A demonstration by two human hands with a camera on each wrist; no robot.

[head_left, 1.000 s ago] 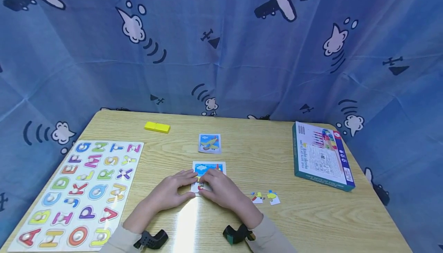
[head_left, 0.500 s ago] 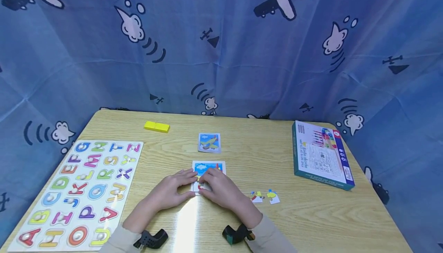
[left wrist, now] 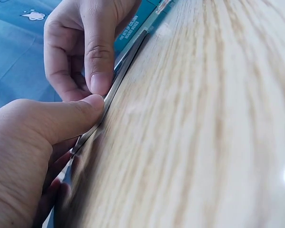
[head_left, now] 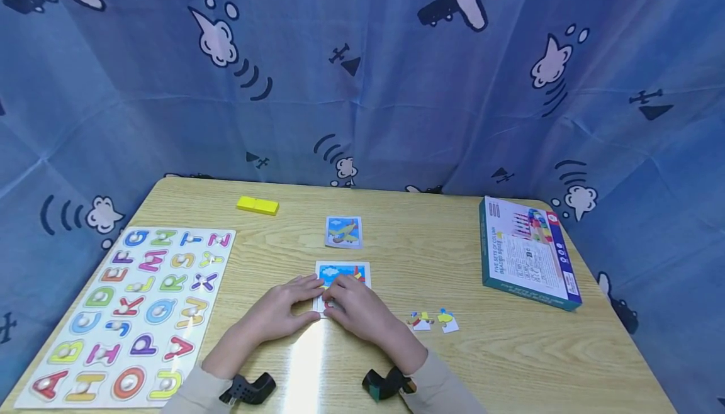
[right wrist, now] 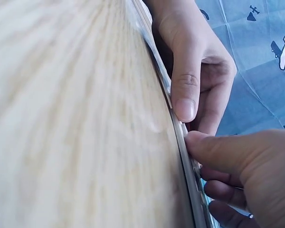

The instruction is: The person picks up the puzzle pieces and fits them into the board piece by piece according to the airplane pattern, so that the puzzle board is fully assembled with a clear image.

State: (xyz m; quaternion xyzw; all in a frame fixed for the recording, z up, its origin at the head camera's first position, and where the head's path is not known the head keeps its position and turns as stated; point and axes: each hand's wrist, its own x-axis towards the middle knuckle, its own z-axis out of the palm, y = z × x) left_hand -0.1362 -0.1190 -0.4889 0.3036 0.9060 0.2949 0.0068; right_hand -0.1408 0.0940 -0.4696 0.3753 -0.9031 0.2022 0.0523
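A small jigsaw puzzle board (head_left: 342, 268) with a white border and blue sky picture lies flat at mid-table, partly covered by both hands. My left hand (head_left: 281, 309) holds its left side, fingers along the edge and thumb at the near left corner. Over the lower middle of the board, my right hand (head_left: 360, 309) bends its fingers and thumb round a puzzle piece (head_left: 326, 304) that is mostly hidden. In the left wrist view the left thumb (left wrist: 88, 111) and right thumb (left wrist: 99, 71) nearly meet at the board's edge. Two loose puzzle pieces (head_left: 421, 321) lie to the right.
A finished-picture plane card (head_left: 343, 233) lies behind the board. A yellow block (head_left: 257, 206) sits at the back left. An alphabet peg board (head_left: 121, 323) covers the left side. A boxed bead set (head_left: 527, 253) stands at the right, before a blue curtain (head_left: 396, 99).
My right fingertips have shifted slightly over the board, covering more of the lower picture. The left hand stays in place, and the loose pieces have not moved.
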